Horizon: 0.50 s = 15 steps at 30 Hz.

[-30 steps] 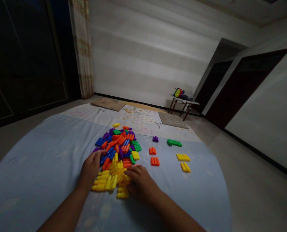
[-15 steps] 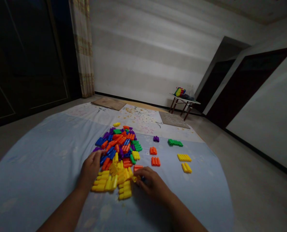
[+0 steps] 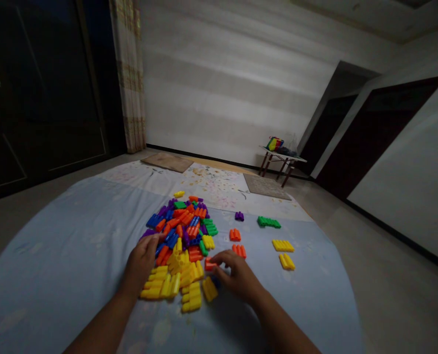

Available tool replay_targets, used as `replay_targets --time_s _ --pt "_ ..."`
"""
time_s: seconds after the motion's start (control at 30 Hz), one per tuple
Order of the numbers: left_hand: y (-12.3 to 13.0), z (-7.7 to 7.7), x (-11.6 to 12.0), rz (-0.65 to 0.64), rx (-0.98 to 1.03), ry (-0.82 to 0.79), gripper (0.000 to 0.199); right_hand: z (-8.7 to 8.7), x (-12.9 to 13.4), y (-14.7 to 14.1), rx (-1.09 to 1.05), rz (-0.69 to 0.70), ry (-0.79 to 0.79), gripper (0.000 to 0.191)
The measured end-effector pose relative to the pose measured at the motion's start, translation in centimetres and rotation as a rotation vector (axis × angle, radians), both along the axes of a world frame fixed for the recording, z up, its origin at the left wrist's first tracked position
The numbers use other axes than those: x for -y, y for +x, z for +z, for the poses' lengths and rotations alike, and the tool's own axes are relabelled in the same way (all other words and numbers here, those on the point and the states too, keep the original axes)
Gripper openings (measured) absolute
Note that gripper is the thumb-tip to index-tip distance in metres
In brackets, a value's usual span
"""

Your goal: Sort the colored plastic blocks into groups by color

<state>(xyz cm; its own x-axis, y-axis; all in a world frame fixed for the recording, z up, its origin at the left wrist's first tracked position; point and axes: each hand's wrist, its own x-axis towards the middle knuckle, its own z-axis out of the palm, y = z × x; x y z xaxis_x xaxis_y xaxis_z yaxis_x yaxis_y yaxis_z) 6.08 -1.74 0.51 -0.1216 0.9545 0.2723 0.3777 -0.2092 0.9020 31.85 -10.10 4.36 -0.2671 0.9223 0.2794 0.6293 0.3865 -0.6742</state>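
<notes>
My left hand (image 3: 141, 260) rests at the left edge of a heaped pile of plastic building blocks (image 3: 181, 216), fingers stretched toward a blue block and holding nothing. To the right of the pile, my right hand (image 3: 237, 275) has its thumb and fingertips at an orange block (image 3: 210, 264), which they partly cover. Just below these fingers lies a loose yellow block (image 3: 209, 289). Several more yellow blocks (image 3: 191, 297) are grouped at the near side of the pile, between my two hands.
Standing apart to the right are a purple block (image 3: 239, 216), orange blocks (image 3: 235, 235), a long green block (image 3: 269, 222) and yellow blocks (image 3: 282, 245). A pale blue cloth (image 3: 74, 246) covers the table. Beyond it, a small side table (image 3: 283, 156) holds a colourful bag.
My right hand has let go of the yellow block, now lying beside the other yellow ones, and has shifted to the orange block. My left hand stays at the pile's edge.
</notes>
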Motion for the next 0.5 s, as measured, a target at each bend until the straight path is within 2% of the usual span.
replay_targets --time_s 0.23,0.4,0.5 --pt "0.9 0.4 0.4 -0.069 -0.323 0.111 0.04 0.2 -3.9 -2.1 0.164 -0.047 0.058 0.037" --pt "1.2 -0.4 0.2 -0.042 -0.401 0.114 0.048 0.1 -6.4 -4.1 0.153 -0.139 -0.014 0.055" --pt "1.3 -0.6 0.3 -0.072 -0.413 0.09 0.05 -0.3 -7.7 -5.2 0.107 -0.172 -0.051 0.05"
